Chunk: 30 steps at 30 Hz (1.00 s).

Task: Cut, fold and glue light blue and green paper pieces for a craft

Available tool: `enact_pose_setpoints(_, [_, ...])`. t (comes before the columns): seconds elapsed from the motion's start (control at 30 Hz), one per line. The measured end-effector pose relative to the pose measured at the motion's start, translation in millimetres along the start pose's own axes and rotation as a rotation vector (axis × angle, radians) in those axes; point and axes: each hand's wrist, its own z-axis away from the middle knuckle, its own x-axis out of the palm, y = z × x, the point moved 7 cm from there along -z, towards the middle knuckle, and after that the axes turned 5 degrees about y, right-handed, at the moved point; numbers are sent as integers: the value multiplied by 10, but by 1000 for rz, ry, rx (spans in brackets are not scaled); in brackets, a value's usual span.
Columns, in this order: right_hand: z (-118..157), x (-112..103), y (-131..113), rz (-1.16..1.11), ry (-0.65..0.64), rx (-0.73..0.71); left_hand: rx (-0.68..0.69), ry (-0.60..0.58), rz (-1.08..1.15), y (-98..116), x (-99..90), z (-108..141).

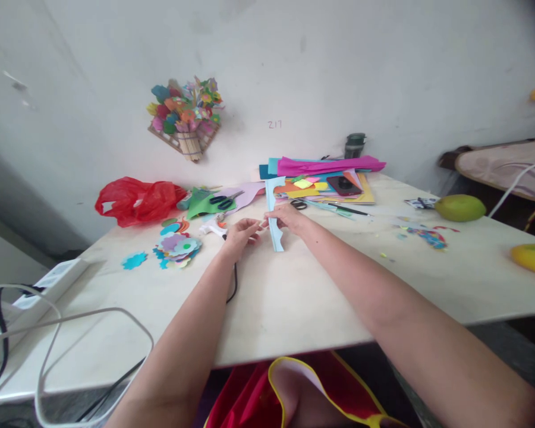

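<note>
My right hand (289, 217) is closed on a light blue paper strip (274, 238) with a wavy cut along its right edge. The strip stands out lengthwise above the table, its top end near the coloured papers. Just left of it, my left hand (244, 234) has its fingers curled, thumb and forefinger together beside the right fingertips. Whatever it may pinch is too small to make out. Behind the left hand lies a white glue gun (213, 228), partly hidden, its black cord (235, 285) running under the wrist.
Cut paper flowers (178, 246) and a blue paper flower (134, 261) lie left. Dark-handled scissors (225, 202), a red plastic bag (138, 199), stacked coloured paper (330, 165) and a phone (344, 185) are at the back. Mangoes (460, 208) sit right; a power strip (49, 291) is left.
</note>
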Motion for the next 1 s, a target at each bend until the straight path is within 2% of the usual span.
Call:
enact_pose_setpoints(0.13, [84,232,13,95,-143,35,9,78,30,8,-37,-29])
enact_pose_setpoints(0.3, [167,431,66,166,-307,73,-14,114,58,-12,-75,-55])
enact_pose_setpoints(0.43, [165,406,101,169,-312,121,6,278,177,-5,-267,-87])
enact_pose_setpoints(0.5, [162,363,89,201,-356,121,24,366,242,8,-372,-98])
enact_pose_setpoints(0.67, [172,132,44,290,-464,123,96,499,365,65,-542,-106])
enact_pose_setpoints(0.77, [165,-58,33,325,-422,137,111,536,431,62,-611,-115])
enact_pose_setpoints(0.83, [137,-183,3,337,-324,115,112,536,480,54,-629,-119])
enact_pose_setpoints(0.93, [90,-328,-104,302,-128,15,69,460,540,41,-545,-125])
enact_pose_setpoints(1.0, [73,-360,-173,290,-42,-56,12,376,563,27,-431,-120])
